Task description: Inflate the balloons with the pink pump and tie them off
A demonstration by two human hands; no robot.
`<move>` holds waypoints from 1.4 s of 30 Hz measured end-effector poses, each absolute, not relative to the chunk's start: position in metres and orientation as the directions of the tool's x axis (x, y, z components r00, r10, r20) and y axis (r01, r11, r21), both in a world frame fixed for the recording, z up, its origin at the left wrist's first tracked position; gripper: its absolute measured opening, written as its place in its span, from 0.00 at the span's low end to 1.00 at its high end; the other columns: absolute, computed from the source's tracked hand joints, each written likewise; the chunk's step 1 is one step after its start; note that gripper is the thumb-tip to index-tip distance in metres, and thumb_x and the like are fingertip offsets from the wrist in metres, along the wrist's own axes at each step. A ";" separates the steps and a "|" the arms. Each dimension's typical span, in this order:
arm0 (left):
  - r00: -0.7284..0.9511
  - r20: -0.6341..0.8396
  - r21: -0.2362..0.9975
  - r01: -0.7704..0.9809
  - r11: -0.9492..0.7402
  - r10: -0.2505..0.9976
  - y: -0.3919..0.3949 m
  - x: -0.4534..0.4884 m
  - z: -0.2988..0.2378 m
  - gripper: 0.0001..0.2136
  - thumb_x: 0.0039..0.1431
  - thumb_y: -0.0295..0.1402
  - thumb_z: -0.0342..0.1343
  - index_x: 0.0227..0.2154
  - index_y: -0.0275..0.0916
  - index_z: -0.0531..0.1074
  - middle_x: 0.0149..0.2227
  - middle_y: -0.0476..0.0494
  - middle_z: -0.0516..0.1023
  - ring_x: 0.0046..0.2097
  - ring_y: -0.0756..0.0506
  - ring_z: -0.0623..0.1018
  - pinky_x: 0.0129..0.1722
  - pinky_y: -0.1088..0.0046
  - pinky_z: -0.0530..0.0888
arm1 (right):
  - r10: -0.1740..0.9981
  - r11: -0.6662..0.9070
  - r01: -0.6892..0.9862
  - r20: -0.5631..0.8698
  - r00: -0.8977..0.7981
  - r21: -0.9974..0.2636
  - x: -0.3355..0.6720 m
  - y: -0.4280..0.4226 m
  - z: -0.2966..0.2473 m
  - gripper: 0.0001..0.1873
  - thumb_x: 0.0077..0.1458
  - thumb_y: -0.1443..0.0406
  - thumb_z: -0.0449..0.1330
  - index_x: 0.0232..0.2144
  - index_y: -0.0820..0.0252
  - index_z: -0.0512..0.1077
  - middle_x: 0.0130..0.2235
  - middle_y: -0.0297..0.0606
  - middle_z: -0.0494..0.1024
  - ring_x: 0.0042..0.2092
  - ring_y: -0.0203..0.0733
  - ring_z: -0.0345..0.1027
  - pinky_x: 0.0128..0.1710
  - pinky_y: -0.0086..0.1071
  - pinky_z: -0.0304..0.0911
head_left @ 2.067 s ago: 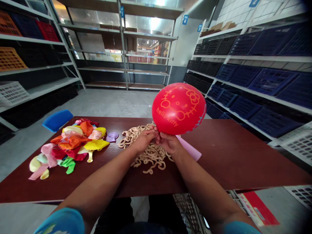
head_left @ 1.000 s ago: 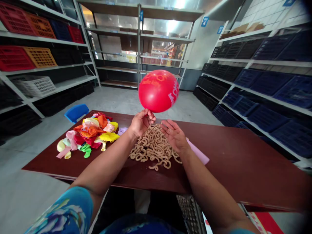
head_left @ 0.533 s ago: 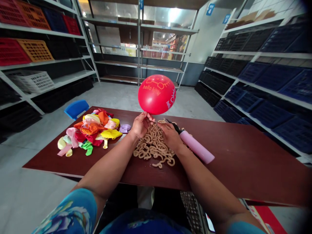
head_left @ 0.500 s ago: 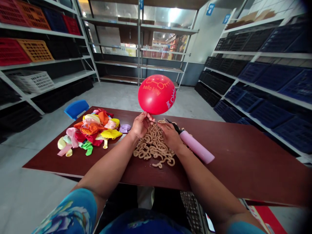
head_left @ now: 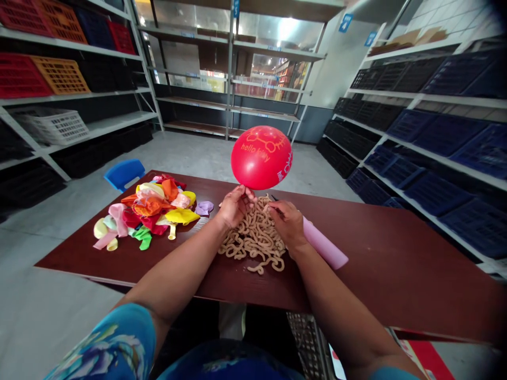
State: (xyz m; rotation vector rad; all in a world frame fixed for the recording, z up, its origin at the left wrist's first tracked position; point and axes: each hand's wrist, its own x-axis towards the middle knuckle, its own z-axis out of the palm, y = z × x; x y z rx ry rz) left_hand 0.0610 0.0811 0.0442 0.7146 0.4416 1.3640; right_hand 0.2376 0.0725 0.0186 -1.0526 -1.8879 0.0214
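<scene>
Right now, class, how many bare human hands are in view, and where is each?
2: the left hand pinches the base of the round, red printed balloon; the right hand is over the pile of tan, curly strands. Neither is hidden, though fingers overlap.

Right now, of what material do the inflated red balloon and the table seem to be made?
The inflated red balloon looks like glossy rubber, probably latex: taut, smooth, with a bright highlight. The table seems semi-gloss wood or laminate: its dark reddish-brown surface reflects softly.

An inflated, orange-printed red balloon (head_left: 261, 157) is held near curled tan strands (head_left: 253, 238).
</scene>
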 end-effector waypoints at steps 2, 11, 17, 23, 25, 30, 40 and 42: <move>0.189 0.100 0.679 -0.731 0.072 0.977 0.080 0.062 0.045 0.09 0.53 0.36 0.55 0.26 0.35 0.65 0.25 0.48 0.69 0.29 0.51 0.74 0.23 0.79 0.64 | 0.719 0.606 0.573 0.688 -0.099 -0.551 0.236 0.070 0.021 0.08 0.53 0.61 0.55 0.35 0.56 0.72 0.33 0.35 0.76 0.35 0.38 0.69 0.36 0.33 0.65; 0.209 0.090 0.694 -0.715 0.089 0.974 0.077 0.064 0.044 0.10 0.54 0.38 0.53 0.27 0.35 0.65 0.28 0.48 0.69 0.31 0.49 0.75 0.21 0.78 0.66 | 0.871 0.483 0.003 0.481 0.098 -0.875 0.219 0.053 0.040 0.10 0.47 0.61 0.61 0.30 0.58 0.65 0.40 0.37 0.75 0.28 0.33 0.70 0.29 0.33 0.69; 0.146 0.052 0.694 -0.717 0.069 0.988 0.073 0.061 0.066 0.10 0.56 0.38 0.51 0.27 0.35 0.64 0.28 0.47 0.69 0.30 0.50 0.75 0.18 0.80 0.65 | 0.850 0.513 0.175 0.526 0.035 -0.840 0.216 0.044 0.058 0.08 0.45 0.61 0.63 0.30 0.58 0.71 0.31 0.34 0.75 0.32 0.36 0.69 0.36 0.35 0.68; 0.107 0.085 0.723 -0.691 0.013 0.991 0.057 0.051 0.089 0.10 0.57 0.37 0.50 0.27 0.35 0.65 0.28 0.46 0.70 0.30 0.48 0.75 0.19 0.79 0.66 | 0.694 0.714 0.318 0.691 -0.203 -0.624 0.206 0.042 0.088 0.06 0.50 0.66 0.57 0.33 0.55 0.73 0.39 0.37 0.74 0.42 0.40 0.68 0.44 0.37 0.64; 0.074 0.095 0.720 -0.694 -0.017 0.993 0.049 0.042 0.091 0.09 0.57 0.36 0.50 0.27 0.35 0.65 0.28 0.46 0.70 0.30 0.48 0.75 0.21 0.77 0.67 | 0.657 0.753 0.262 0.705 -0.266 -0.603 0.197 0.042 0.095 0.09 0.52 0.68 0.55 0.34 0.55 0.73 0.41 0.38 0.73 0.45 0.40 0.67 0.48 0.39 0.62; -0.073 0.072 0.690 -0.717 -0.102 0.995 0.028 0.015 0.089 0.09 0.56 0.35 0.50 0.26 0.34 0.64 0.27 0.46 0.70 0.29 0.50 0.74 0.24 0.77 0.67 | 0.735 0.643 -0.048 0.633 -0.243 -0.764 0.164 0.042 0.095 0.04 0.52 0.65 0.56 0.33 0.56 0.69 0.40 0.38 0.72 0.44 0.41 0.69 0.48 0.41 0.64; -0.329 0.048 0.782 -0.575 -0.240 0.943 0.008 -0.021 0.078 0.10 0.55 0.38 0.51 0.28 0.36 0.63 0.33 0.46 0.75 0.16 0.57 0.64 0.15 0.79 0.59 | 0.712 0.426 -0.116 0.412 -0.569 -0.897 0.120 0.047 0.083 0.13 0.52 0.61 0.57 0.39 0.54 0.60 0.45 0.38 0.69 0.39 0.36 0.72 0.44 0.38 0.69; -0.328 0.068 0.799 -0.548 -0.249 0.942 0.009 -0.020 0.077 0.10 0.55 0.39 0.51 0.28 0.36 0.63 0.32 0.46 0.75 0.15 0.57 0.62 0.14 0.79 0.57 | 0.704 0.425 -0.061 0.372 -0.604 -0.903 0.120 0.052 0.081 0.11 0.52 0.60 0.57 0.37 0.55 0.62 0.38 0.35 0.72 0.36 0.37 0.72 0.38 0.35 0.71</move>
